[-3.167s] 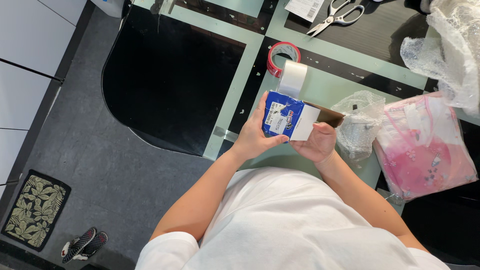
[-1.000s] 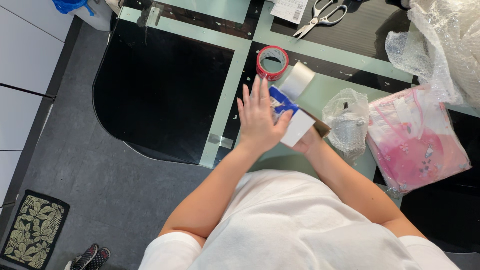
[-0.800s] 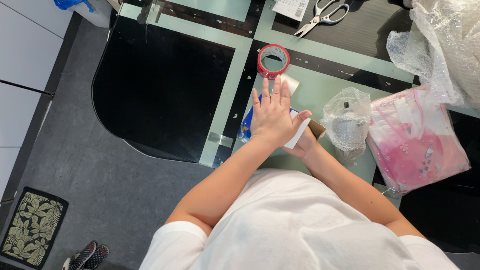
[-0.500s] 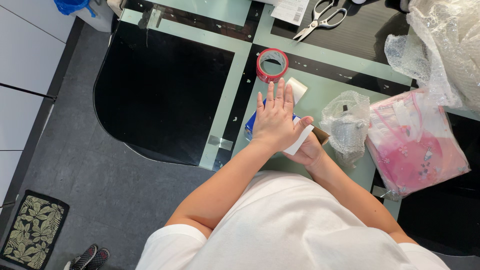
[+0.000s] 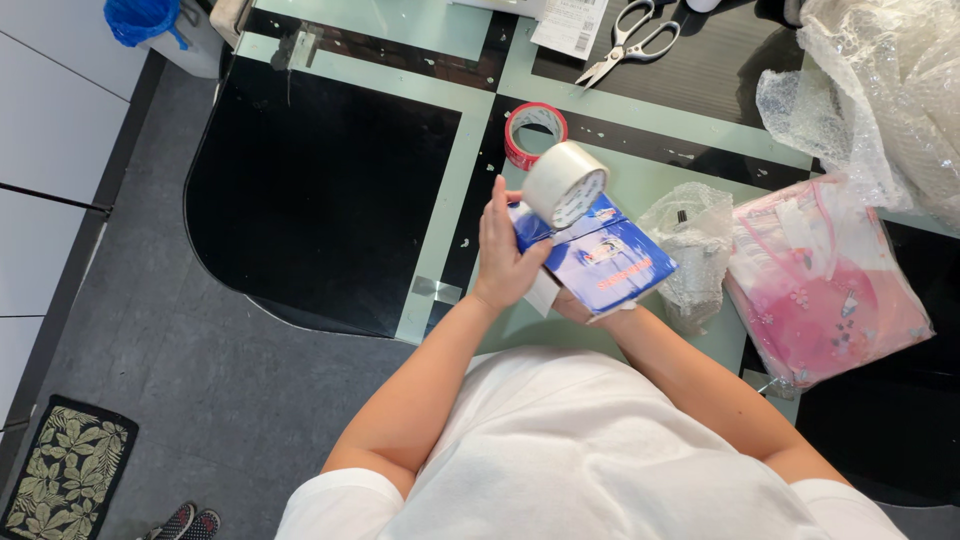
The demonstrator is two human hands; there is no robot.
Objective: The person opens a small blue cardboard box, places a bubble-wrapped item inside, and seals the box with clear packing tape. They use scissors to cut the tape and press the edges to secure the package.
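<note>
Blue box (image 5: 605, 262): one, lifted above the glass table (image 5: 450, 150), tilted, its broad blue face up; closed, contents hidden.
Left hand (image 5: 503, 255): fingers wrapped round the box's left end, thumb on the front.
Right hand (image 5: 572, 308): under the box, nearly hidden; I cannot tell how its fingers lie.
Clear tape roll (image 5: 563, 184): one, at the box's top corner, touching it.
Red tape roll (image 5: 533, 133): one, flat on the table just behind.
Bubble-wrap bundle (image 5: 692, 250): one, a dark item inside, right of the box.
Clear bag (image 5: 825, 280): one, holding pink clothing.
Scissors (image 5: 630, 40): one pair, far edge.
</note>
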